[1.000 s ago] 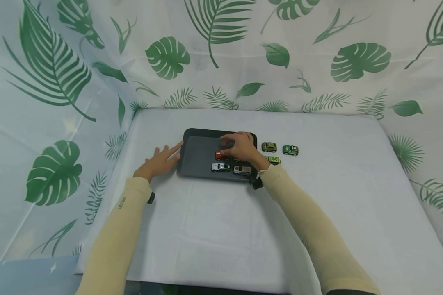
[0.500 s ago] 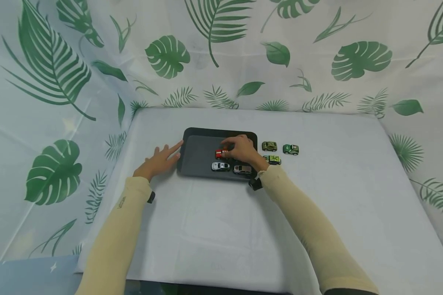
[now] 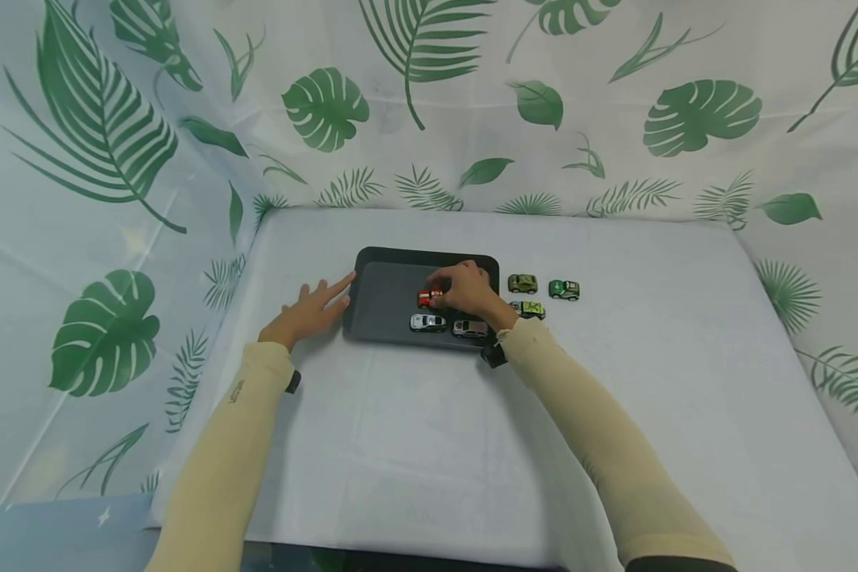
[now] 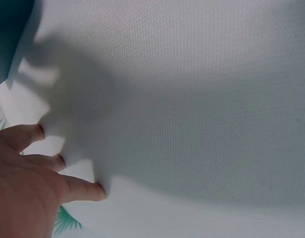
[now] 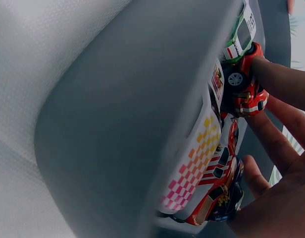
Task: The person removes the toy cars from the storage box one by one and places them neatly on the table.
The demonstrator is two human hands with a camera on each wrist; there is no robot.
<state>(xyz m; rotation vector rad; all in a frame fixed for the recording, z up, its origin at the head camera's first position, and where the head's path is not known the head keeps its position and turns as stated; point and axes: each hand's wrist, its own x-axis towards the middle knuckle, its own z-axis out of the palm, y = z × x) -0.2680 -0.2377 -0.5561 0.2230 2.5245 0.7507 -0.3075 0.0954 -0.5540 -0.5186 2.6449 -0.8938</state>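
Observation:
My right hand [image 3: 465, 287] reaches over the right part of a dark grey tray [image 3: 379, 318]. Between its thumb and fingers it pinches a red toy car [image 5: 245, 84], tilted in the right wrist view. Beside that car stand a white toy car with a pink and yellow checkered side [image 5: 194, 166], a green and white one [image 5: 241, 32] and a red and white striped one [image 5: 212, 171]. A dark toy car [image 5: 229, 201] lies under the palm. My left hand [image 3: 306, 315] has its fingers spread, the fingertips at the tray's left edge.
Right of the tray, on the white cloth [image 3: 400, 445], stand an olive toy car [image 3: 522, 284], a dark green one [image 3: 564, 289] and a lime one [image 3: 529, 310], partly behind the right wrist. A leaf-printed curtain [image 3: 457, 119] hangs behind the table.
The right hand has dipped slightly within the tray, its fingers still at the red toy car. My left hand stays in place at the tray's left edge.

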